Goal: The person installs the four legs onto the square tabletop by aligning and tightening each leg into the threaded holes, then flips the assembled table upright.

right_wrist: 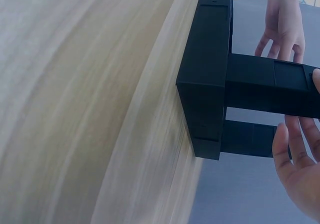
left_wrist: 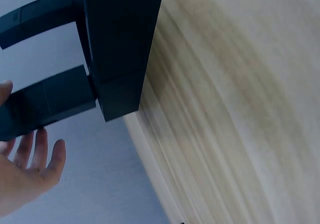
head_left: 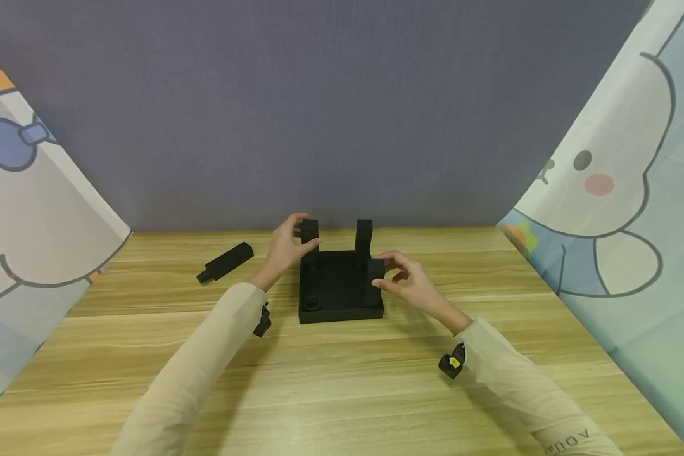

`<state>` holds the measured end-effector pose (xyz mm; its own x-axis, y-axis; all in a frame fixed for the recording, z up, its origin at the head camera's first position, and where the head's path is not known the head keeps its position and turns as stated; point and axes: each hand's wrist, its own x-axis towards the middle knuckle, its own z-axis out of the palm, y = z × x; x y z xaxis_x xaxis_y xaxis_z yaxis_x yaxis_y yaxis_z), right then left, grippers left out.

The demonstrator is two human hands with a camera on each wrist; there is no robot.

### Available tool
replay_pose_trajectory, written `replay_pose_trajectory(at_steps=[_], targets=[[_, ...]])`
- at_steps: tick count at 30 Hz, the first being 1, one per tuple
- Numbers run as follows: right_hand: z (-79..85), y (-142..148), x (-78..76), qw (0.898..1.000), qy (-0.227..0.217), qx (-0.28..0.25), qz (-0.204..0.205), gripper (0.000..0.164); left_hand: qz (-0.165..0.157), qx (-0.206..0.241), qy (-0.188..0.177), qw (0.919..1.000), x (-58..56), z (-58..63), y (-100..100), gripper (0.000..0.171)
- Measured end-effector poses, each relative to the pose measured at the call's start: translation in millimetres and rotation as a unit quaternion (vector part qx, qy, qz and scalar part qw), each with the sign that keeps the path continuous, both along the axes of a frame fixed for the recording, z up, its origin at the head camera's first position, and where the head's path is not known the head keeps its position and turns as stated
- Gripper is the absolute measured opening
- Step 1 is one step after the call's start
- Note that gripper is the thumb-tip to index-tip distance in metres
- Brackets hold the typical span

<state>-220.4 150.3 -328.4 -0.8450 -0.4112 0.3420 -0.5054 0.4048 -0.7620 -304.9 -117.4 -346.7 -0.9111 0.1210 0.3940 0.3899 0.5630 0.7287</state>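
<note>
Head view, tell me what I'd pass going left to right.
Left pale cartoon-print panel, loose black rectangular post, person's left hand, back-right upright black rectangular post, person's right hand, right pale cartoon-print panel.

Tray point(head_left: 335, 278): plastic look, matt, smooth
Posts point(head_left: 363, 235): same plastic look, matt, smooth
Loose post point(head_left: 232, 259), 9 o'clock of tray: matt plastic look
Tabletop point(head_left: 342, 380): wood grain, smooth, faint sheen at 6 o'clock
Backdrop point(head_left: 319, 114), 12 o'clock: grey cloth, matt
Drapes point(head_left: 618, 190), 3 and 9 o'clock: printed cloth
Sleeves point(head_left: 205, 348): matt cloth
</note>
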Motion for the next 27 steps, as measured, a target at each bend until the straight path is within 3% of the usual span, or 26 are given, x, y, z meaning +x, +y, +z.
replay_pose_trajectory(at_steps=[4, 12, 27], targets=[[-0.4, 0.1, 0.0, 1.0, 0.0, 0.0, 0.0, 0.038, 0.016, 0.0, 0.015, 0.9998, 1.6, -2.1, 2.6, 0.057], [-0.4, 0.0, 0.3, 1.0, -0.003, 0.0, -0.001, 0.038, 0.023, 0.012, 0.01, 0.9996, 2.2, -2.5, 3.3, 0.054], [-0.1, 0.1, 1.0, 1.0, 0.0, 0.001, -0.004, 0.039, -0.028, -0.018, -0.065, 0.9973, -0.2, 9.1, -5.1, 0.052]])
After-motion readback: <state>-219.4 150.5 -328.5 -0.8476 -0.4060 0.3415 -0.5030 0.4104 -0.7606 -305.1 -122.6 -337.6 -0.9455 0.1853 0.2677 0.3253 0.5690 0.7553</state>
